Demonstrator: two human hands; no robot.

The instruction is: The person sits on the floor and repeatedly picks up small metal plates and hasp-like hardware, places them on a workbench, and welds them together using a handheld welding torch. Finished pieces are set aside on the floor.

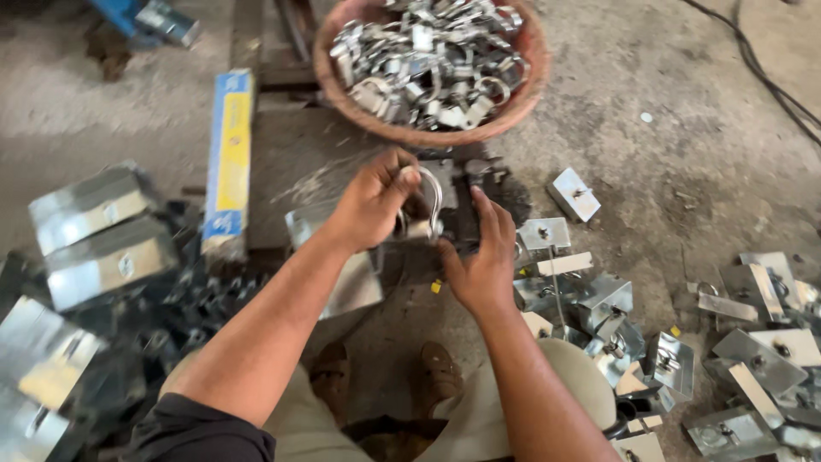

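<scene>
My left hand (372,201) grips a curved shiny metal clamp ring (434,198) by its top, holding it upright in front of me. My right hand (481,257) sits just right of the ring, fingers extended and touching its lower part. Both hands hover over a dark metal block on the concrete floor. Just beyond them stands a round reddish basket (329,81) heaped with several similar shiny clamps (432,56).
A blue and yellow long box (227,158) lies to the left. Folded sheet-metal boxes (103,235) pile at the far left. Several assembled metal brackets (599,304) scatter on the right floor. A black cable (770,77) runs at the upper right. My sandalled feet (385,376) are below.
</scene>
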